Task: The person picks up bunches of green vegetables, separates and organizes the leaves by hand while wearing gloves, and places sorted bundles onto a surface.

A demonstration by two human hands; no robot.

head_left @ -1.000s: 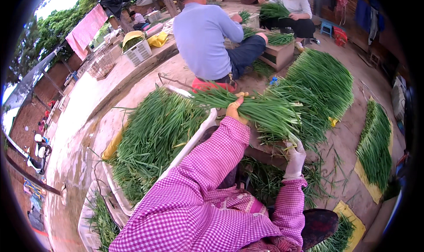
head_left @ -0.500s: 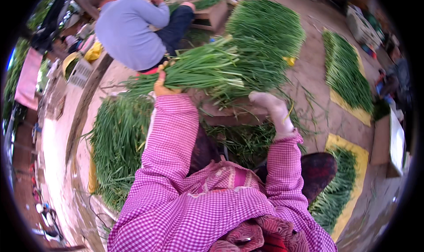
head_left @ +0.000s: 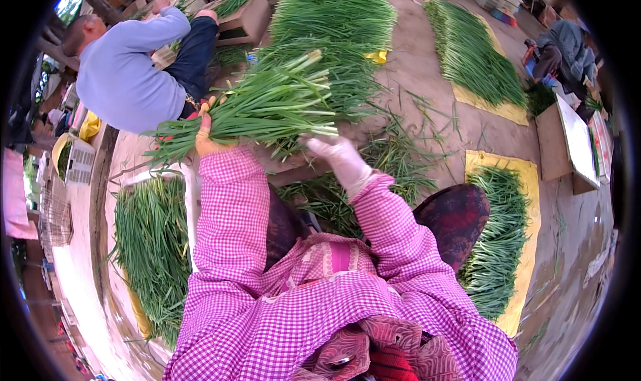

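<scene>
Within left hand [head_left: 209, 139], gripped green stalks [head_left: 272, 111]; right hand [head_left: 342, 159] near.

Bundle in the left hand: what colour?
The bundle is green, paling to whitish at its right end; best seen in the head view.

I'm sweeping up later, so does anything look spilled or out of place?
Yes: loose green stalks lie scattered on the floor to the right of the right hand, pointing every way, while the upper-right pile lies neatly aligned on its yellow sheet.
</scene>
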